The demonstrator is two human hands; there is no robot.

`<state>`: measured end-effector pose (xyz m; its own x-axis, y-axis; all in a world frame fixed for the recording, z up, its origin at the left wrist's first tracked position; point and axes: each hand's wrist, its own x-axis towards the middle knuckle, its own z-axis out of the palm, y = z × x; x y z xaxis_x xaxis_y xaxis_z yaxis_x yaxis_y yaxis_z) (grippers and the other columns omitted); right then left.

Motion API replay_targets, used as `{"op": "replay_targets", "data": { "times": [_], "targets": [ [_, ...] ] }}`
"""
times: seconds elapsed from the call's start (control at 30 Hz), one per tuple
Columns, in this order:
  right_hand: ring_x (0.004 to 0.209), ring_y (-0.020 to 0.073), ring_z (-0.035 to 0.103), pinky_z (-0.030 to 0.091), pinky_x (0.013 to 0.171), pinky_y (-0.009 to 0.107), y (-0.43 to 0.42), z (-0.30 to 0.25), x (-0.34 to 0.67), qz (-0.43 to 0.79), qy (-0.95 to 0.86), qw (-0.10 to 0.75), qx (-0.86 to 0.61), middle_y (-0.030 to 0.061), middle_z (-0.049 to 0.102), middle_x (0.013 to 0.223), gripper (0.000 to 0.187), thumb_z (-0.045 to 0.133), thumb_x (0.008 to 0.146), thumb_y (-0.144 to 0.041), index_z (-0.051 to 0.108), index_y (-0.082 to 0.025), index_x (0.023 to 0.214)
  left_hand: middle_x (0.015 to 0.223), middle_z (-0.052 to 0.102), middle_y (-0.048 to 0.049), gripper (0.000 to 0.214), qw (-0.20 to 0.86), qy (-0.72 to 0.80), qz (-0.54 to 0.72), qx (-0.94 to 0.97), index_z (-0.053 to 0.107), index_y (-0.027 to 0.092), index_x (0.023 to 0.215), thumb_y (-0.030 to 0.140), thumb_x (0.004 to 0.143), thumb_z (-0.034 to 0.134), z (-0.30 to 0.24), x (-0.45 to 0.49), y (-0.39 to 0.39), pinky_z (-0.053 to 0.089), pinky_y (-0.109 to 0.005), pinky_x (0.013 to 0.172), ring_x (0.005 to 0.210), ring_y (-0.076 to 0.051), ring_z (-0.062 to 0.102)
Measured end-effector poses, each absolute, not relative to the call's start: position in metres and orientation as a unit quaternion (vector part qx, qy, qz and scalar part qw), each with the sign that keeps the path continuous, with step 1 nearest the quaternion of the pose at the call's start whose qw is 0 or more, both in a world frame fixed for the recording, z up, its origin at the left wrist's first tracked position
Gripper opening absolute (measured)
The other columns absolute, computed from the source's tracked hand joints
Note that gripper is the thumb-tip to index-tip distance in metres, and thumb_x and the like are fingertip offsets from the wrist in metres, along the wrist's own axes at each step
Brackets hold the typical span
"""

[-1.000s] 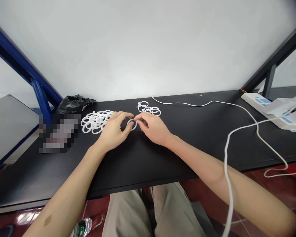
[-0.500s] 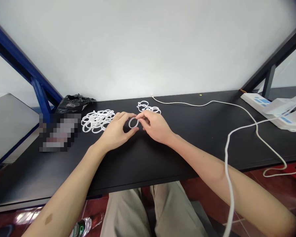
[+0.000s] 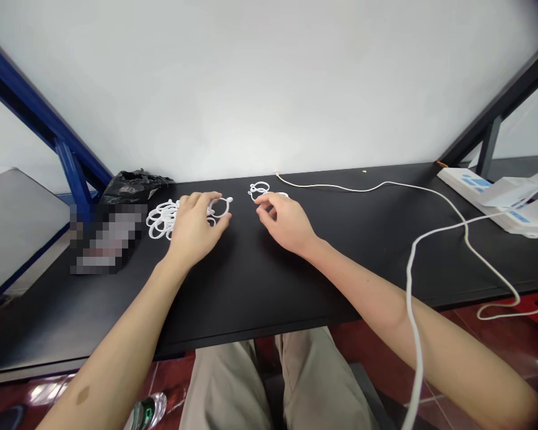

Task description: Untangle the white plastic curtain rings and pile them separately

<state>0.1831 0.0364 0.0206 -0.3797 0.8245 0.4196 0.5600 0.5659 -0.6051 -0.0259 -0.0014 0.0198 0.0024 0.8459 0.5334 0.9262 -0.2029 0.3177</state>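
Observation:
My left hand point(image 3: 197, 230) is curled beside the left pile of white plastic rings point(image 3: 159, 221), covering part of it. A single white ring point(image 3: 220, 214) with a small round knob or eyelet on its edge sits between the thumb and forefinger. It appears held there, though its left side is hidden by my fingers. My right hand point(image 3: 289, 224) hovers over the black table, fingers loosely bent, thumb and forefinger slightly apart with nothing visible between them. Just behind it lies a smaller group of white rings point(image 3: 260, 187), partly covered by the hand.
A white cable point(image 3: 388, 183) runs across the black tabletop point(image 3: 251, 292) and hangs over my right forearm. White devices with blue labels point(image 3: 488, 197) stand at the right. A crumpled black plastic bag point(image 3: 137, 186) lies at the back left, near a blue metal frame point(image 3: 74, 173).
My left hand has moved left toward the larger pile with the ring that was between both hands. The right hand has stayed near its place and its fingers have come off the ring.

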Motion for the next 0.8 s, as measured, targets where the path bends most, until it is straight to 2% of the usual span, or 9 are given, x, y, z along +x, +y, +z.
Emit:
{"op": "replay_targets", "data": {
  "times": [0.17,0.37,0.6,0.7,0.8],
  "targets": [
    [0.109,0.0298,0.056,0.048,0.091,0.046,0.055,0.016,0.198,0.061,-0.795,0.302,-0.522,0.0127,0.062,0.11,0.022,0.056,0.091,-0.026,0.067,-0.018,0.108,0.118,0.06,-0.0189,0.038,0.13,-0.71,-0.325,-0.611,0.06,0.021,0.119,0.04,0.087,0.057,0.02,-0.042,-0.001,0.039,-0.061,0.096,0.118,-0.042,0.047],
    [0.106,0.0325,0.055,0.049,0.09,0.05,0.064,0.009,0.207,0.036,-0.784,0.263,-0.561,0.0158,0.056,0.112,0.025,0.058,0.089,-0.03,0.068,-0.016,0.107,0.117,0.059,-0.0248,0.042,0.137,-0.744,-0.32,-0.57,0.059,0.017,0.12,0.035,0.082,0.056,0.01,-0.058,0.001,0.035,-0.07,0.088,0.117,-0.049,0.045],
    [0.098,0.0275,0.057,0.051,0.085,0.045,0.058,0.008,0.2,0.035,-0.794,0.255,-0.551,0.0127,0.057,0.106,0.012,0.06,0.089,-0.025,0.069,-0.018,0.092,0.124,0.056,-0.0206,0.042,0.144,-0.72,-0.326,-0.595,0.058,0.019,0.124,0.033,0.084,0.053,0.013,-0.047,0.0,0.036,-0.066,0.093,0.119,-0.046,0.043],
    [0.1,0.0281,0.056,0.05,0.087,0.046,0.052,0.012,0.195,0.055,-0.803,0.274,-0.527,0.0122,0.059,0.107,0.012,0.06,0.091,-0.026,0.069,-0.019,0.091,0.123,0.059,-0.0162,0.037,0.125,-0.684,-0.329,-0.639,0.06,0.02,0.122,0.033,0.088,0.051,0.017,-0.035,-0.001,0.037,-0.059,0.098,0.119,-0.041,0.044],
    [0.102,0.027,0.056,0.049,0.087,0.044,0.047,0.015,0.189,0.077,-0.807,0.307,-0.499,0.0095,0.061,0.105,0.013,0.06,0.093,-0.028,0.069,-0.02,0.091,0.114,0.065,-0.0102,0.029,0.085,-0.627,-0.33,-0.7,0.064,0.021,0.113,0.033,0.092,0.049,0.018,-0.024,-0.001,0.04,-0.05,0.101,0.114,-0.033,0.048]
  ]
}}
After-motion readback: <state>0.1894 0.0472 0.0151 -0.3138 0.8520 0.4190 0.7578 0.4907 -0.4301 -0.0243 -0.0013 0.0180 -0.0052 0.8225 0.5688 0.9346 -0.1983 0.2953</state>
